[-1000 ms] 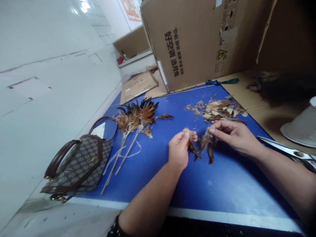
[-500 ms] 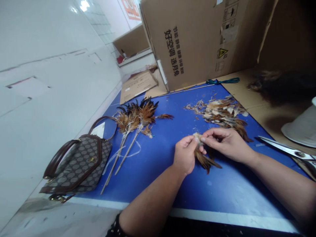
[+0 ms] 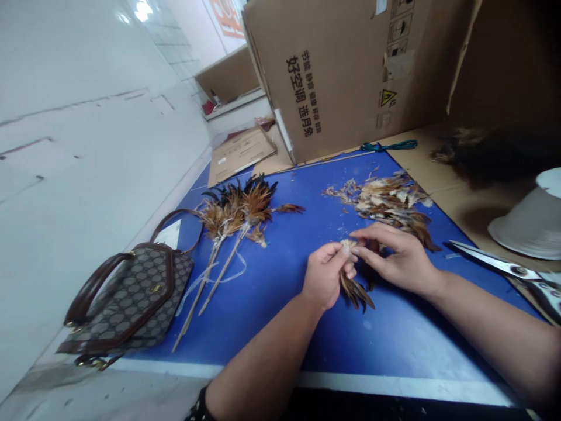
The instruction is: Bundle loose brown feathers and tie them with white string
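In the head view, my left hand [image 3: 324, 272] is closed around a small bundle of brown and dark feathers [image 3: 356, 292]. The pale, fluffy ends stick up between its thumb and fingers, and the dark tips hang down. Close against it, my right hand [image 3: 397, 257] has its thumb and index fingertip at the pale end of the bundle, a little apart. Brown feather also shows under the right palm, partly hidden by the curled fingers. Behind the right hand lies a loose pile of brown and cream feathers [image 3: 390, 202] on the blue table [image 3: 272, 327].
Feather dusters [image 3: 239, 213] on thin sticks lie left, beside a patterned handbag [image 3: 140, 292]. Scissors [image 3: 504, 266] and a white cone-shaped spool [image 3: 523, 225] are at right. A large cardboard box [image 3: 350, 76] stands behind, with green cord [image 3: 388, 146] at its foot.
My right thumb and index finger, pinched at the bundle's pale end before, have parted slightly. The feather tips in my left hand have shifted a little left. The view has turned slightly.
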A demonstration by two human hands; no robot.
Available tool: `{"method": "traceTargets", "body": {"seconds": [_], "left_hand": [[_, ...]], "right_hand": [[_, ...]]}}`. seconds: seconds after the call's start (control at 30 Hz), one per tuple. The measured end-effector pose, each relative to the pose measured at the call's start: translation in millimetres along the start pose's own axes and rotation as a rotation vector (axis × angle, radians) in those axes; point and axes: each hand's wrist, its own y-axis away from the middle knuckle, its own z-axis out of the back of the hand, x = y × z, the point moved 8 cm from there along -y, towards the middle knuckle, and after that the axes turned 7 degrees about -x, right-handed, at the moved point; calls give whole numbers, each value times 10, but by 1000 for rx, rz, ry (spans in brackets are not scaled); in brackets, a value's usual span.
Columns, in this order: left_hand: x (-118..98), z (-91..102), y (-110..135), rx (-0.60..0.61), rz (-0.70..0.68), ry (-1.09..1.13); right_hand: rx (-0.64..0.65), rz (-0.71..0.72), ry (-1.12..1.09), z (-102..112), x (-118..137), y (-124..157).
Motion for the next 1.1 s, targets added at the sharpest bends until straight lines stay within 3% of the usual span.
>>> {"method": "traceTargets", "body": {"seconds": [0.13,0.5,0.7,0.8,1.0,1.1], "left_hand": [[2,10,10,3,6,-38],[7,13,0,24,59,-27],[34,-4,27,205,210,-194],[52,8,45,261,267,-236],[28,15,39,398,162,-442],[4,47,-5,369,90,-476]], "right_hand": [[-1,125,-22,-30,86,20],[1,184,-37,-11,141,13],[245,192,-109,-34,174,-4],[294,167,-85,-17,156,-20],[344,176,-7,-53,183,-19],[277,197,-27,-32,187,-32]]}}
